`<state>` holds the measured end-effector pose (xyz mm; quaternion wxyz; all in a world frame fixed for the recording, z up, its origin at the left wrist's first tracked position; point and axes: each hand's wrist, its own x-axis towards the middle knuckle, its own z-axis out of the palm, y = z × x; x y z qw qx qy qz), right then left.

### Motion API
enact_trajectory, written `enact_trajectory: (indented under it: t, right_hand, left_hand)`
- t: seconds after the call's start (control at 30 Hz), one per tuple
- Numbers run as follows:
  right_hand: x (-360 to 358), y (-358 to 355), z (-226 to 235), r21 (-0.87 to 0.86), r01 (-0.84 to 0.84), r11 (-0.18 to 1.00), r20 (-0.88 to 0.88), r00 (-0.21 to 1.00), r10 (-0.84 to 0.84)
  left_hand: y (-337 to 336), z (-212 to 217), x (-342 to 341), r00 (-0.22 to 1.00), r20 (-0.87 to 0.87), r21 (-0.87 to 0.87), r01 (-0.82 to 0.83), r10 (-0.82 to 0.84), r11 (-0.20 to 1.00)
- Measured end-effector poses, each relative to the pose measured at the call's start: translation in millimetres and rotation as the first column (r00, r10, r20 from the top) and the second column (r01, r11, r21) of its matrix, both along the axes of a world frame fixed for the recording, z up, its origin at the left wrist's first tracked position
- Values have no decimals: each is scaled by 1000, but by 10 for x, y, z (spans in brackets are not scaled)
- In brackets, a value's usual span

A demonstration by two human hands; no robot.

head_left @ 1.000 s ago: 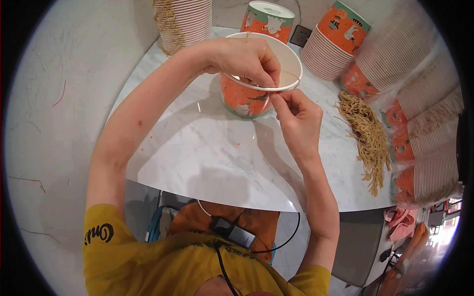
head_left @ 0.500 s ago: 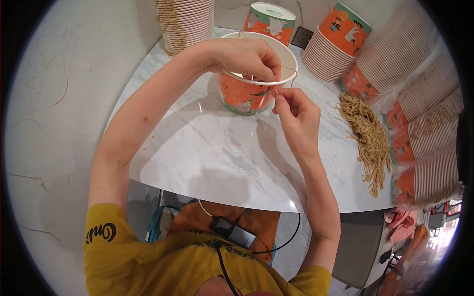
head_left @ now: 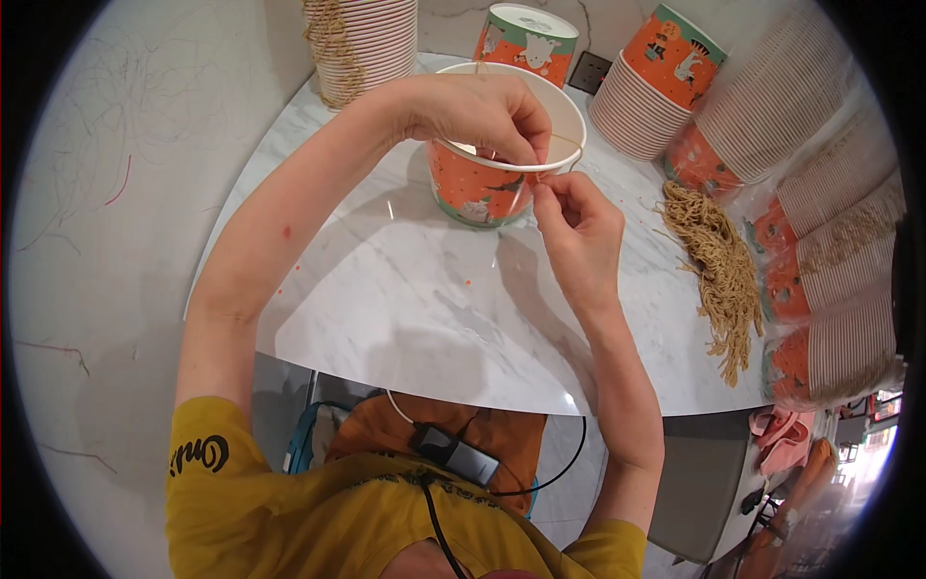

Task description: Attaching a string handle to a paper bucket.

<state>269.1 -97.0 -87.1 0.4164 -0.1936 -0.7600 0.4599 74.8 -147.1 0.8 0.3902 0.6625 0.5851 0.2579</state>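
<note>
An orange paper bucket (head_left: 482, 188) with a white rim and green base stands upright on the table. My left hand (head_left: 487, 111) reaches across its mouth, fingers closed just inside the right-front wall; whatever they pinch is hidden. Outside the same wall, just below the rim, my right hand (head_left: 584, 227) pinches the end of a thin tan cord between thumb and forefinger. That cord (head_left: 563, 137) runs along the inside and loops over the rim at the right. Another bit of cord shows at the back rim.
A bundle of tan cords (head_left: 714, 270) lies on the marbled table (head_left: 415, 318) at the right. Stacked buckets (head_left: 637, 111) stand behind it, with plastic-wrapped stacks (head_left: 839, 261) along the right edge. A tall bucket stack (head_left: 367, 43) draped with cords stands at the back left.
The bucket has shifted very slightly to the right. My right fingertips have moved a little closer to its rim; my left hand stays over it.
</note>
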Motion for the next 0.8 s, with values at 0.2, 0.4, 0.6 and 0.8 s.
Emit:
enact_trajectory:
  t: [0.2, 0.4, 0.6, 0.8]
  right_hand:
    - [121, 158, 101, 683, 172, 710, 37, 963, -269]
    - [109, 15, 208, 814, 194, 548, -58, 965, -257]
    - [31, -49, 57, 793, 36, 608, 29, 995, -97]
    - [-4, -34, 19, 695, 31, 718, 15, 998, -57]
  left_hand:
    - [-413, 91, 174, 843, -310, 617, -174, 440, 768]
    - [-1082, -350, 505, 845, -22, 582, -423, 534, 694]
    - [-1022, -815, 511, 679, 549, -65, -547, 488, 835]
    - [-725, -815, 507, 645, 630, -69, -508, 432, 859]
